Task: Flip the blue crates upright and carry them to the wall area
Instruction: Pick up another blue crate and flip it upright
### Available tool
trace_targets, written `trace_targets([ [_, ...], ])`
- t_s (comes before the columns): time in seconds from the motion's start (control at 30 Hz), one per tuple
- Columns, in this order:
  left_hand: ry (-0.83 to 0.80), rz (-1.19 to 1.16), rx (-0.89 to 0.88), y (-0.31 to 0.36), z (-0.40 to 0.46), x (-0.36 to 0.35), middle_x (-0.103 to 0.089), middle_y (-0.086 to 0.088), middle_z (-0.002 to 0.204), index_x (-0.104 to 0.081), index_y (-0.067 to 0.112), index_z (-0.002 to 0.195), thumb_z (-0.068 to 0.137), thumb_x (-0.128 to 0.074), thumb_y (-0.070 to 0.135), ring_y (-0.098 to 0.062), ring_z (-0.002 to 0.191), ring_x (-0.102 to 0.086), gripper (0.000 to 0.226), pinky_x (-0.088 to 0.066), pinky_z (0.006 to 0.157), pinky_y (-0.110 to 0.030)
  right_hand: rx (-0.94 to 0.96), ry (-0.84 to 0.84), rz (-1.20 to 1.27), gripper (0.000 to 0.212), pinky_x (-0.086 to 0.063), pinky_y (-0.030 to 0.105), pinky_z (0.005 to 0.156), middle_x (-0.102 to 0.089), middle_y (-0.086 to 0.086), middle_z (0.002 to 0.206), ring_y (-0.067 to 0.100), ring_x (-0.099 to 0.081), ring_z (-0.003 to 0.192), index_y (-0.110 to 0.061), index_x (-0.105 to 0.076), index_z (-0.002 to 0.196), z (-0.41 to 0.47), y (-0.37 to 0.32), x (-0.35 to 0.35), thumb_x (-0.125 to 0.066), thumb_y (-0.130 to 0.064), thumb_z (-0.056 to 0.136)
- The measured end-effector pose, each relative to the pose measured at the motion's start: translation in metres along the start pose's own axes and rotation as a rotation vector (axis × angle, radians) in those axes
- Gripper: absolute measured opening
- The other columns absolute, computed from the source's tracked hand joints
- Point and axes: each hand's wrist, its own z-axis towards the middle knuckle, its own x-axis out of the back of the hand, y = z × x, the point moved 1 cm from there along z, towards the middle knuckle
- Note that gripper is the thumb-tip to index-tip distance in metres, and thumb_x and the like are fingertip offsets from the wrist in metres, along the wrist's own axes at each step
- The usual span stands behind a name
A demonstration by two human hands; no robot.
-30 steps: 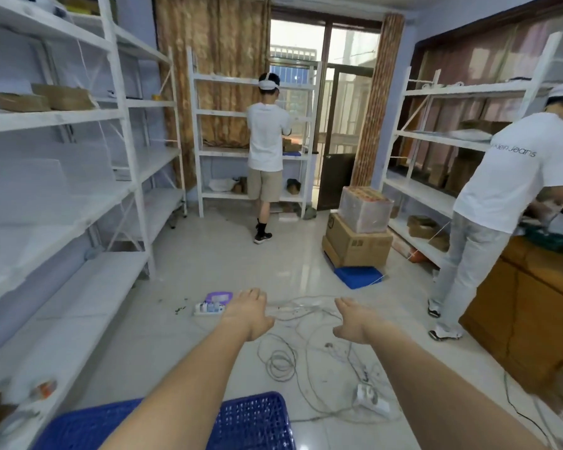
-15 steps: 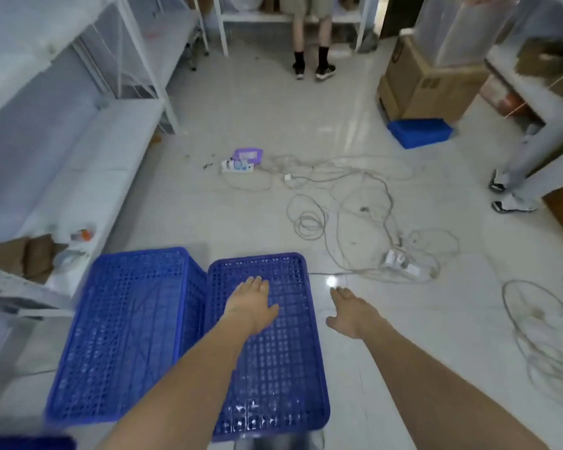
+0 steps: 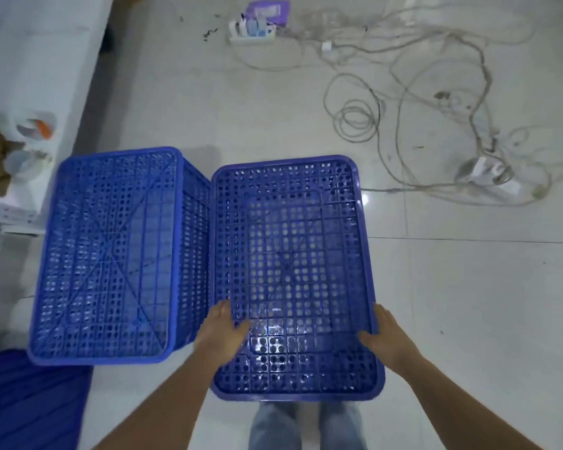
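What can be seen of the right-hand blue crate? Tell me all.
The right crate is blue perforated plastic, lying upside down on the tiled floor, its ribbed base facing up. It sits close beside a second overturned crate. The left hand and right hand hold its long edges near the person.

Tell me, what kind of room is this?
Probably a storeroom or stockroom. Two blue perforated plastic crates sit upside down on a pale tiled floor, a white metal shelf runs along the left, and tangled white power cables lie loose ahead.
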Motion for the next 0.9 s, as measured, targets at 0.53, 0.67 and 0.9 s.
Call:
trace_targets([
  [0.53, 0.215, -0.613, 0.255, -0.047, 0.161, -0.02, -0.017, -0.006, 0.161, -0.007, 0.017, 0.155, 0.096, -0.05, 0.038, -0.03, 0.141, -0.032, 0.077, -0.039, 0.104, -0.038, -0.149, 0.52, 0.412, 0.042, -0.038, 0.032, 0.072, -0.056, 0.011, 0.099, 0.025, -0.049, 0.079, -0.004, -0.049, 0.131, 0.183, 0.012, 0.002, -0.05, -0.027, 0.095],
  [0.67, 0.183, -0.742, 0.366, -0.04, 0.175, -0.006, -0.028, -0.011, 0.156, -0.017, 0.01, 0.153, 0.094, -0.051, 0.041, -0.034, 0.137, -0.036, 0.074, -0.036, 0.1, -0.041, -0.16, 0.553, 0.396, 0.042, -0.038, 0.032, 0.061, -0.057, 0.011, 0.095, 0.021, -0.05, 0.068, -0.001, -0.054, 0.123, 0.186, 0.011, 0.003, -0.055, -0.029, 0.093],
  [0.9, 0.022, -0.909, 0.393, -0.046, 0.178, 0.013, -0.035, -0.008, 0.154, -0.028, 0.016, 0.151, 0.084, -0.057, 0.054, -0.03, 0.134, -0.041, 0.083, -0.035, 0.111, -0.046, -0.171, 0.564, 0.278, 0.03, -0.042, 0.031, 0.069, -0.063, 0.012, 0.091, 0.029, -0.056, 0.079, -0.002, -0.062, 0.101, 0.172, 0.015, 0.015, -0.059, -0.03, 0.09],
])
